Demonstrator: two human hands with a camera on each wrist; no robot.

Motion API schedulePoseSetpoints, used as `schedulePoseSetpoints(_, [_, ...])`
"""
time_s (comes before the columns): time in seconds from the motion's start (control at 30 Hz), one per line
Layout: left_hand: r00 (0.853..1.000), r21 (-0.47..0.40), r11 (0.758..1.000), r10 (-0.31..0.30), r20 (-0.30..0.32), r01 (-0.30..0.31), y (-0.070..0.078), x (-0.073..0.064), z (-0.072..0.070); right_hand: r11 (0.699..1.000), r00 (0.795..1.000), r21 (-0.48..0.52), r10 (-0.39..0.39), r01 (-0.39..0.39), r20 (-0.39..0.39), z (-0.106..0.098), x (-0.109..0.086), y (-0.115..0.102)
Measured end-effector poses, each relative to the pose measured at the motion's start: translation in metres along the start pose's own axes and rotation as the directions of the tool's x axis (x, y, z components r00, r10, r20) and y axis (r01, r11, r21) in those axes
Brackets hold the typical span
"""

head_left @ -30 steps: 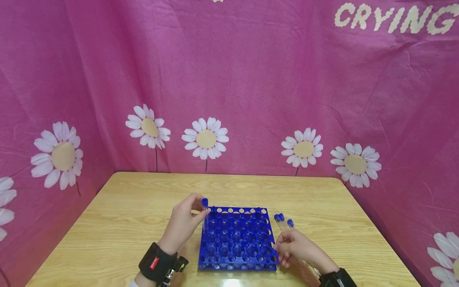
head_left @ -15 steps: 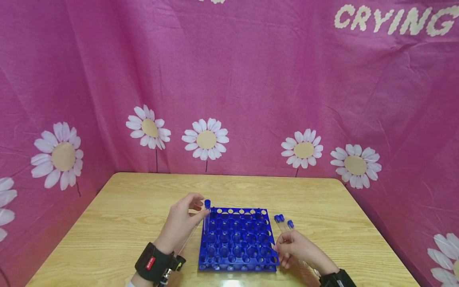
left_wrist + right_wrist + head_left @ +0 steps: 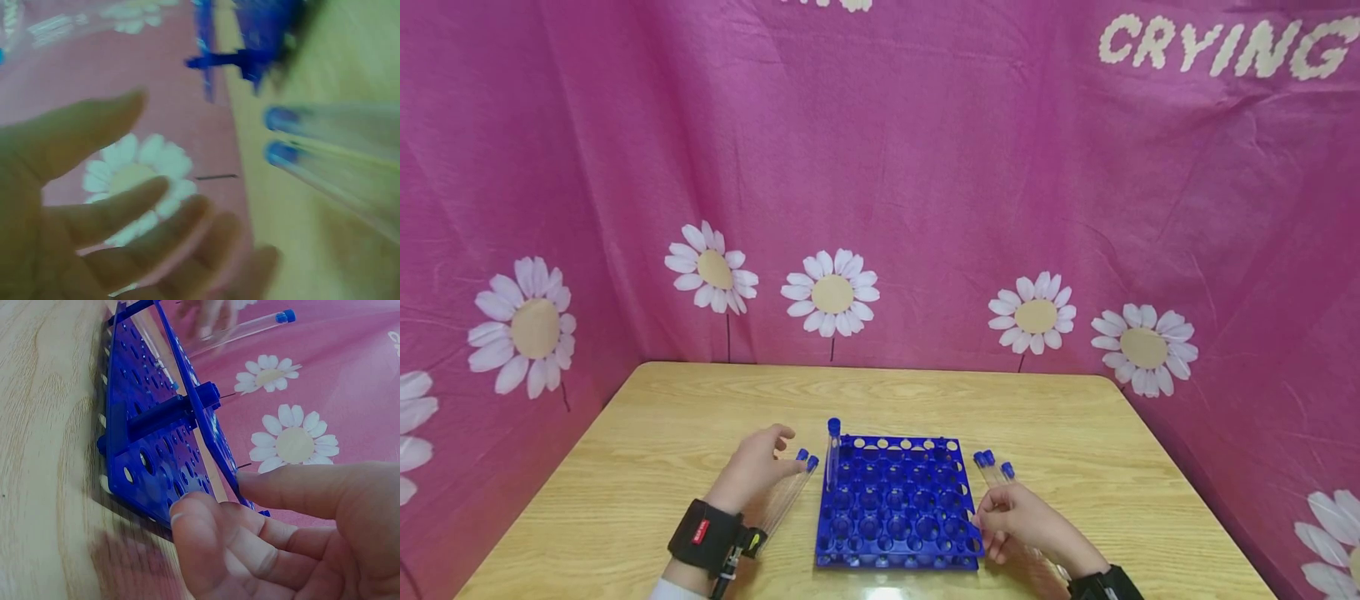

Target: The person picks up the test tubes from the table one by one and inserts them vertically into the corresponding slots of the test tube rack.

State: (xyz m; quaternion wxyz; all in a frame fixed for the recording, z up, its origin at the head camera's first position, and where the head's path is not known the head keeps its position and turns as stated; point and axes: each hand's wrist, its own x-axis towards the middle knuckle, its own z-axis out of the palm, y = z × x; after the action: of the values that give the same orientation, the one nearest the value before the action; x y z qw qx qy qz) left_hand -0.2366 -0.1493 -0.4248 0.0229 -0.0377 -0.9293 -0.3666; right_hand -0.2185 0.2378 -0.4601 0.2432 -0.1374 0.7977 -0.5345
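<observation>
A blue test tube rack [image 3: 895,500] stands on the table. One clear test tube [image 3: 832,458] with a blue cap is upright in its left side, towards the back. My left hand [image 3: 752,468] is off to the left of the rack, fingers spread and holding nothing, above two capped test tubes [image 3: 787,498] lying on the table. In the left wrist view their blue caps [image 3: 281,153] show beyond the fingertips. With thumb and forefinger, my right hand [image 3: 1018,518] pinches the rack's right edge; the right wrist view shows the thumb against the upper plate [image 3: 206,428].
Several more capped test tubes [image 3: 992,472] lie right of the rack, partly hidden by the right hand. The wooden table [image 3: 880,392] reaches back to a pink curtain [image 3: 910,208] printed with daisies.
My left hand has let go of the upright test tube at the rack's left side and moved left and down, uncovering the two lying tubes. The right hand keeps its place.
</observation>
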Motion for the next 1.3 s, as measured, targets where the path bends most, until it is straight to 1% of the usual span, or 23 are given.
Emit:
schedulePoseSetpoints(0.07, [0.997, 0.055, 0.998, -0.037, 0.071, 0.033, -0.008, 0.001, 0.003, 1.0, 1.0, 0.0, -0.001, 0.001, 0.0, 0.0, 0.0, 0.001])
schedulePoseSetpoints(0.1, [0.994, 0.07, 0.997, -0.049, 0.095, 0.042, -0.012, 0.001, 0.005, 1.0, 1.0, 0.001, -0.001, 0.001, 0.001, 0.0, 0.0, 0.001])
schedulePoseSetpoints(0.2, [0.987, 0.107, 0.992, -0.084, 0.135, 0.07, -0.021, 0.003, 0.01, 1.0, 1.0, 0.003, -0.009, 0.009, 0.003, 0.0, 0.0, 0.001])
schedulePoseSetpoints(0.37, [0.979, 0.134, 0.985, -0.13, 0.158, 0.109, -0.03, 0.007, 0.016, 1.0, 1.0, 0.005, -0.019, 0.019, 0.008, 0.0, -0.001, -0.001])
schedulePoseSetpoints(0.5, [0.976, 0.13, 0.985, -0.136, 0.167, 0.115, -0.031, 0.007, 0.018, 1.0, 1.0, 0.003, -0.026, 0.026, 0.011, 0.0, -0.001, -0.002])
schedulePoseSetpoints(0.6, [0.972, 0.109, 0.985, -0.153, 0.178, 0.135, -0.03, 0.005, 0.018, 1.0, 0.999, 0.001, -0.031, 0.031, 0.012, 0.0, 0.0, -0.001])
schedulePoseSetpoints(0.77, [0.969, 0.088, 0.983, -0.172, 0.177, 0.159, -0.029, 0.003, 0.019, 1.0, 1.0, -0.001, -0.028, 0.028, 0.014, -0.001, -0.001, -0.001])
schedulePoseSetpoints(0.83, [0.971, 0.081, 0.984, -0.17, 0.169, 0.158, -0.029, 0.002, 0.02, 1.0, 1.0, -0.004, -0.02, 0.02, 0.013, -0.001, -0.001, -0.001])
schedulePoseSetpoints(0.93, [0.977, 0.08, 0.985, -0.161, 0.14, 0.151, -0.029, 0.001, 0.021, 1.0, 1.0, -0.005, -0.012, 0.012, 0.009, 0.0, 0.0, -0.001])
schedulePoseSetpoints(1.03, [0.986, 0.104, 0.987, -0.134, 0.103, 0.124, -0.028, 0.0, 0.021, 1.0, 1.0, -0.003, -0.004, 0.004, 0.005, 0.0, 0.0, -0.001])
schedulePoseSetpoints(1.1, [0.988, 0.12, 0.986, -0.128, 0.088, 0.117, -0.028, 0.0, 0.021, 1.0, 1.0, -0.002, 0.001, -0.001, 0.003, 0.0, 0.0, -0.001])
schedulePoseSetpoints(1.3, [0.98, 0.08, 0.983, -0.174, 0.098, 0.166, -0.025, 0.0, 0.017, 1.0, 1.0, -0.011, 0.003, -0.003, -0.001, 0.0, 0.0, -0.001])
